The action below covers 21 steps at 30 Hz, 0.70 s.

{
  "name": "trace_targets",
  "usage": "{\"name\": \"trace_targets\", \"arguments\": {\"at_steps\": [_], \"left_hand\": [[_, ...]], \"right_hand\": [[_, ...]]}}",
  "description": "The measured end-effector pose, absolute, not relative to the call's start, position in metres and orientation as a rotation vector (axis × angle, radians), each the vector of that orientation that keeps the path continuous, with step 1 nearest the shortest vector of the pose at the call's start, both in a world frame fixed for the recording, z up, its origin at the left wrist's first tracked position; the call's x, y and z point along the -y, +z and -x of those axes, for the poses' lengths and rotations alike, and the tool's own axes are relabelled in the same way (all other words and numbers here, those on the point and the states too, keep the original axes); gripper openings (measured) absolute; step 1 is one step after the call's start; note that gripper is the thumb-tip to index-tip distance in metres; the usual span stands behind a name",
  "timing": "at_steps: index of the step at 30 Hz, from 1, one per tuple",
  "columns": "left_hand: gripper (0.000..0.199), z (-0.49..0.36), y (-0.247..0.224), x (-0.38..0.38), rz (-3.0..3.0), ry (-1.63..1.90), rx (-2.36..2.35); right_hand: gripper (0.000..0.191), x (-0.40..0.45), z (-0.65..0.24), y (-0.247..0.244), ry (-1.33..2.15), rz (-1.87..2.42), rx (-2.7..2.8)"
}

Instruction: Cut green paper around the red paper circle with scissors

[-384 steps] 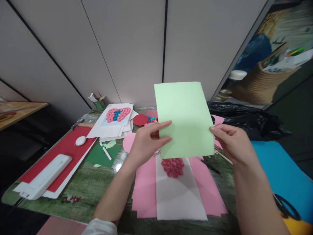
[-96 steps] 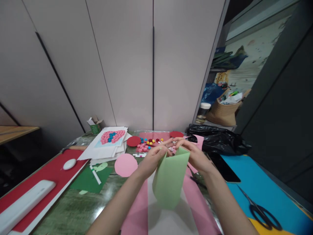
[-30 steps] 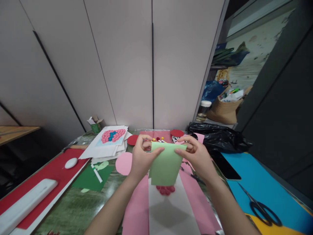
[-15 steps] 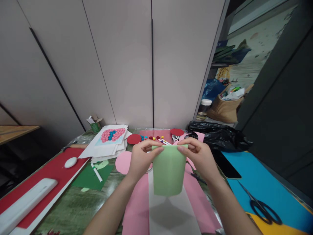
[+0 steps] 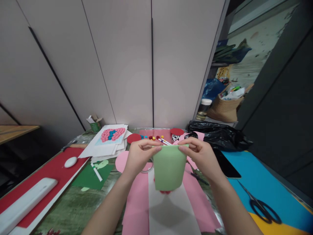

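A sheet of light green paper [image 5: 170,169], curved at its lower end, hangs in front of me above the table. My left hand [image 5: 140,153] pinches its top left corner between thumb and fingers. At the top right corner, my right hand [image 5: 197,155] pinches it in the same way. Something red [image 5: 165,192] peeks out just below the paper's bottom edge; most of it is hidden. Underneath lie a white paper strip [image 5: 171,215] and pink paper [image 5: 135,202]. A roll of tape [image 5: 148,168] is partly visible beside my left hand.
Scissors [image 5: 264,210] lie on blue paper [image 5: 276,192] at the right, near a black phone [image 5: 226,164]. To the left are a white marker [image 5: 96,172], dark green paper [image 5: 85,178] and a white device [image 5: 29,202]. A black plastic bag [image 5: 225,137] lies at the back right.
The lower edge of the light green paper has risen a little and now reveals something red below it. My left hand has shifted slightly left, uncovering more of the tape roll.
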<state>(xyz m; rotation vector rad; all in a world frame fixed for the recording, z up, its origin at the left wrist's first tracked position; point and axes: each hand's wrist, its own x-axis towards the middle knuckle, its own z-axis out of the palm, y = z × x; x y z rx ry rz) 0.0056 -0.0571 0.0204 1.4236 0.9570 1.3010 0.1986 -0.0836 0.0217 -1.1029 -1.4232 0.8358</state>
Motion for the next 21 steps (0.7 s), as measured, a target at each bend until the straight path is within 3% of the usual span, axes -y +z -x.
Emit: {"name": "trace_targets", "arguments": {"at_steps": [21], "left_hand": [[0.015,0.0038,0.0271,0.0610,-1.517,1.343,-0.940]], "right_hand": [[0.013,0.0855,-0.2089,0.0242,0.739,1.178,1.468]]}}
